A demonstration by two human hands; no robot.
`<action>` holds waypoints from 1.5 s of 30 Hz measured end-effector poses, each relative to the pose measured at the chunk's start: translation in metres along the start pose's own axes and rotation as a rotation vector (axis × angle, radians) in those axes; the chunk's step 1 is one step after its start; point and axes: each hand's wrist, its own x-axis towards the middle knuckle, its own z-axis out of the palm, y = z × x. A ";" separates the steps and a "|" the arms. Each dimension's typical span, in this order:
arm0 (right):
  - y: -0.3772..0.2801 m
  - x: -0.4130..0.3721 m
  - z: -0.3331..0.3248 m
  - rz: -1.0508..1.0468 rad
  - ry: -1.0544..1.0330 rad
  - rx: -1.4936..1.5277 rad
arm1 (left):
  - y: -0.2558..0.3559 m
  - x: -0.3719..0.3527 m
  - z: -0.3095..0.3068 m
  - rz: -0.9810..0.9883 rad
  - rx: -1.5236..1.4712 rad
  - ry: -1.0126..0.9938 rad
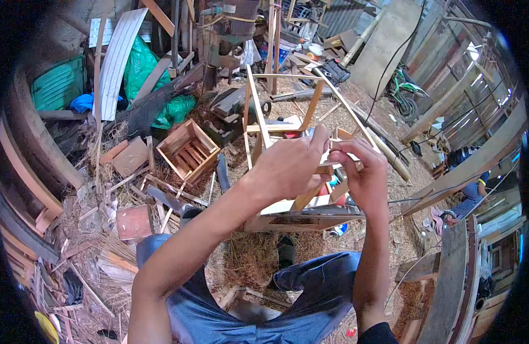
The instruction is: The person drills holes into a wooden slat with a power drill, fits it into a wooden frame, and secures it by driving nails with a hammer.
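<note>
My left hand (288, 165) is raised in front of me with its fingers curled in, and its fingertips almost meet those of my right hand (364, 172). The right thumb and index finger are pinched together. Whatever is between the fingers of either hand is too small or hidden to make out. Behind and below the hands stands a light wooden frame (257, 109) of thin strips, with slanting posts and crosspieces. Its lower part, partly covered by my hands, is at a low wooden bench (310, 221) in front of my knees.
An open wooden box (203, 162) lies to the left, near a reddish block (134, 222) and scattered offcuts. Shavings cover the floor. A green plastic sheet (139, 70) is at the back left. Planks (448, 281) stand at the right, where another person (471, 195) is partly visible.
</note>
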 end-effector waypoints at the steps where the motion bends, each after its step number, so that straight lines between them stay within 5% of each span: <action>1: 0.000 0.001 -0.001 -0.031 -0.017 -0.011 | 0.000 0.000 0.000 0.039 0.009 0.025; 15: -0.004 -0.001 -0.006 0.031 -0.061 -0.003 | 0.003 0.002 0.001 -0.086 0.000 -0.038; 23: 0.002 -0.008 -0.018 -0.179 -0.100 -0.074 | 0.004 -0.002 -0.001 -0.011 0.028 0.053; 25: 0.007 -0.011 -0.020 -0.177 -0.049 -0.090 | 0.003 -0.002 0.001 0.003 0.063 0.052; 27: 0.028 -0.015 -0.021 -0.126 0.215 0.060 | -0.003 0.000 0.004 0.112 0.032 0.167; 28: 0.037 -0.022 -0.023 0.153 0.329 0.133 | -0.004 0.002 0.002 0.138 -0.004 0.168; 32: 0.111 -0.044 -0.028 0.418 0.726 0.138 | -0.009 0.005 -0.015 0.187 0.028 0.218; 34: 0.147 -0.055 -0.022 0.455 0.572 -0.028 | -0.013 0.005 -0.027 0.041 -0.036 0.171; 38: 0.194 -0.087 0.021 0.563 -0.203 -0.193 | -0.015 0.006 -0.046 -0.076 -0.029 0.163; 42: 0.184 -0.079 0.025 0.704 -0.224 -0.259 | -0.015 0.000 -0.059 -0.029 0.037 0.227; 45: 0.198 -0.086 0.044 0.567 -0.271 -0.368 | -0.017 -0.005 -0.069 0.046 0.121 0.262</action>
